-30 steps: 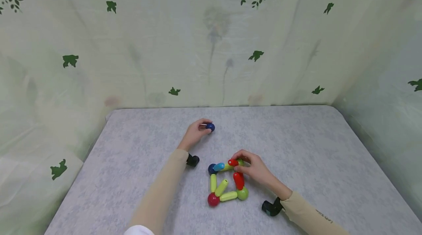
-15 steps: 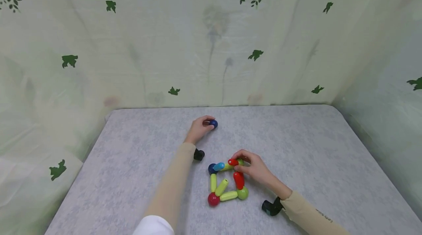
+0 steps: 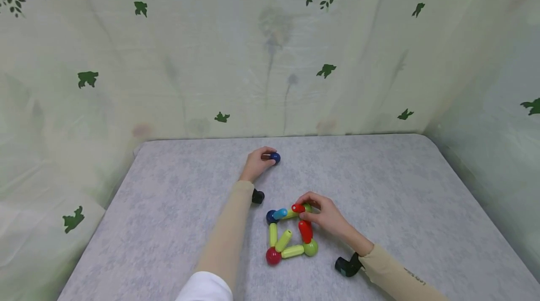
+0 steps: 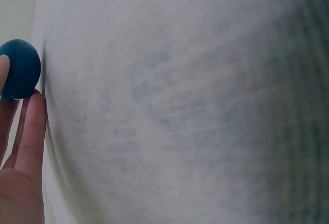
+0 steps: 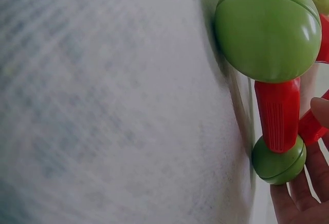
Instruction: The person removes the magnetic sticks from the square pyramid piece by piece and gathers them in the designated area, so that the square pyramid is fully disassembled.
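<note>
Near the back of the table, my left hand [image 3: 256,162] pinches a dark blue ball [image 3: 275,157] between thumb and fingers; that ball [image 4: 23,70] also shows in the left wrist view. A four-sided ball-and-stick frame lies nearer to me. Its corners are a red ball [image 3: 273,256], a green ball [image 3: 311,248], a second dark blue ball [image 3: 271,217] and a far green ball [image 5: 279,160]. At this far corner my right hand [image 3: 321,214] holds a raised red stick [image 3: 298,208], its fingers touching the ball. Another red stick [image 5: 277,113] joins the two green balls.
Yellow-green sticks [image 3: 293,251] form the frame's other sides. A yellow-green stick [image 3: 283,241] rises from the red ball, and a light blue stick [image 3: 280,214] from the blue corner. The grey table [image 3: 168,188] meets a leaf-printed backdrop [image 3: 236,71] at its back edge.
My left hand has moved a little away from me and to the right with the blue ball, slowing lately. The right hand and the frame have stayed put.
</note>
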Tool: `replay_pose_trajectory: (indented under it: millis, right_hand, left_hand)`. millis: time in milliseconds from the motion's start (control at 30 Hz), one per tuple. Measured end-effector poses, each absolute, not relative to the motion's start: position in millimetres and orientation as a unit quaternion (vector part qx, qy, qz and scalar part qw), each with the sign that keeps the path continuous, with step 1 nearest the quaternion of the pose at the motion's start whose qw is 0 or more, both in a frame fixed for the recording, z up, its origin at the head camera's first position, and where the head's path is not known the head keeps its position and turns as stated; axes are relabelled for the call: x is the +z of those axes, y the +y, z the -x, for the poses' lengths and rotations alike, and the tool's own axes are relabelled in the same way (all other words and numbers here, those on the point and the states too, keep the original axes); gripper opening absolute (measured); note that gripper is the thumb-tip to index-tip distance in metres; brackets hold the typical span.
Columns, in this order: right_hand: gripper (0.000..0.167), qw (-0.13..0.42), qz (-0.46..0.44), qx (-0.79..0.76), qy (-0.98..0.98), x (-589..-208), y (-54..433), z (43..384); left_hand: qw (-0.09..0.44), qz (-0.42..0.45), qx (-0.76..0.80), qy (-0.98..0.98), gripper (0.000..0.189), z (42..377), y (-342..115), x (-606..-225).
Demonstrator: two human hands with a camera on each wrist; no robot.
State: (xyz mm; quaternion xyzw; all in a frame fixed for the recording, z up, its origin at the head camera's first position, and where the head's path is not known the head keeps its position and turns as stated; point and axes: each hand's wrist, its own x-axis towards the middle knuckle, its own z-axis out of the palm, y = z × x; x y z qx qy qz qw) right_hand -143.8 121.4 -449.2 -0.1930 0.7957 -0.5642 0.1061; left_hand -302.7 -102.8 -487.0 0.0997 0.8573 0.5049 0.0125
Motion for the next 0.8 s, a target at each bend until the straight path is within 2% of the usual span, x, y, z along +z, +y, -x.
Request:
replay_pose_trajectory:
  millis: [367,800]
  right_hand:
    - [0.020,0.106,0.193,-0.566,0.794,-448,121,145]
    - [0.020,0.109,0.190,-0.560,0.799,-443,121,146]
  left_hand:
    - [0.022,-0.096,0.503,0.859,0.036,298,-103,-480]
    - [-0.004,-0.107,0.555,0.825,0.036,282,-128,-477]
